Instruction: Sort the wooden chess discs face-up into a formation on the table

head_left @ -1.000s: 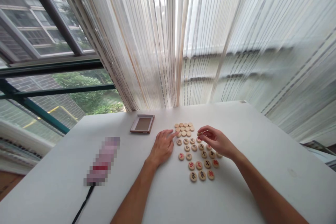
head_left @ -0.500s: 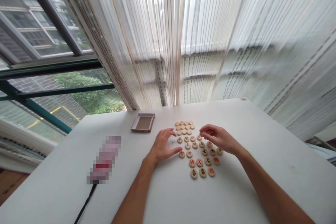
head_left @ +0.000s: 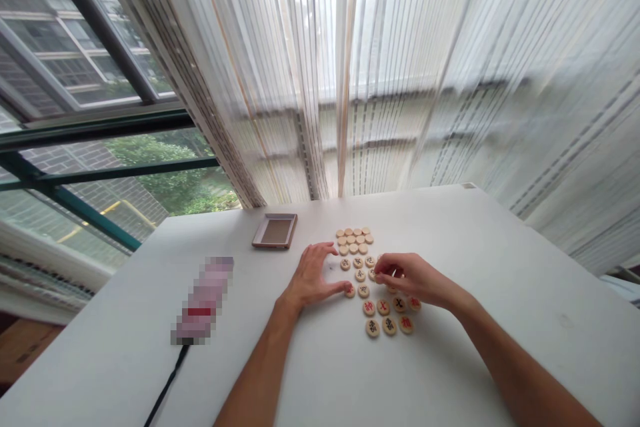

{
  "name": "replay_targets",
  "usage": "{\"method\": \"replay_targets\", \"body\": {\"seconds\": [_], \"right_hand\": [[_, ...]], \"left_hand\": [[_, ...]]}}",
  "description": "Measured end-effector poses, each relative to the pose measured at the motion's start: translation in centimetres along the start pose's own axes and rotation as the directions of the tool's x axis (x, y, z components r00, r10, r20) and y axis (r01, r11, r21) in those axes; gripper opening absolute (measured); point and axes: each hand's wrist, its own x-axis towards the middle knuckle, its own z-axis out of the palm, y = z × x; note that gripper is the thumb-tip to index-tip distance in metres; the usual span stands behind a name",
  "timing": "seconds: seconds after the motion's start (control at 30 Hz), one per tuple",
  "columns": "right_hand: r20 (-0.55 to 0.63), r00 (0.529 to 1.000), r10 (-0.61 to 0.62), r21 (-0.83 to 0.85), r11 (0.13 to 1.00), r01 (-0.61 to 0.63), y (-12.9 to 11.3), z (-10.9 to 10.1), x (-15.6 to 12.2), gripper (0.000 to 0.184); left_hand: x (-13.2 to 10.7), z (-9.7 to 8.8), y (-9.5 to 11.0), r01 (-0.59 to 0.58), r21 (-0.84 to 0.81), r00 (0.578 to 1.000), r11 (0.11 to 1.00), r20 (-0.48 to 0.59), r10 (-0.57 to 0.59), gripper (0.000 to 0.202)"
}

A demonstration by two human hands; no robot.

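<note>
Round wooden Chinese chess pieces lie in loose rows on the white table. My left hand (head_left: 316,275) rests at the left of the rows with fingers and thumb spread. Its thumb tip touches or nearly touches a red-marked piece (head_left: 351,291). My right hand (head_left: 413,275) is over the right side of the rows, thumb and fingertips pinched on a Chinese chess piece beside a black-marked one (head_left: 372,273). The hand covers several pieces there. Closer to me, a red-marked piece (head_left: 406,325) and two black-marked ones (head_left: 389,325) show face up.
Blank-side pieces (head_left: 351,240) sit grouped in rows behind the marked ones. A shallow open box (head_left: 275,231) stands at the back left. On the left lies a pixelated pink object (head_left: 207,300) with a black cable (head_left: 169,381). The table (head_left: 500,267) meets curtains and a window.
My right hand has moved down and slightly left, toward me, over the middle rows, and now covers pieces that showed before. My left hand has hardly moved. The view has shifted slightly.
</note>
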Motion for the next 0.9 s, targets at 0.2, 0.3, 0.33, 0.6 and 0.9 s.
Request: {"method": "replay_targets", "body": {"seconds": [0.2,0.3,0.33,0.6,0.9], "right_hand": [[0.006,1.000,-0.020,-0.094,0.995,0.020,-0.1,0.5,-0.2,0.015],[0.005,1.000,-0.016,-0.154,0.988,0.017,0.0,0.8,-0.3,0.013],[0.008,1.000,-0.014,-0.171,0.985,0.016,0.0,0.9,-0.3,0.013],[-0.007,1.000,-0.016,-0.238,0.971,0.014,0.3,1.4,0.0,0.009],[0.020,0.999,0.029,-0.254,0.967,-0.023,0.3,1.3,0.0,0.008]], "left_hand": [[0.0,0.3,0.8,-0.020,-0.017,0.997,1.000,-0.071,0.019,0.056],[0.0,0.9,1.8,-0.056,-0.029,0.994,0.998,-0.091,0.053,0.055],[0.0,1.1,2.1,-0.061,-0.027,0.994,0.998,-0.091,0.058,0.055],[0.0,2.2,2.5,-0.026,0.053,0.998,0.998,-0.051,0.029,0.053],[0.0,2.3,3.1,0.009,0.138,0.999,0.990,-0.052,-0.002,0.053]]}}
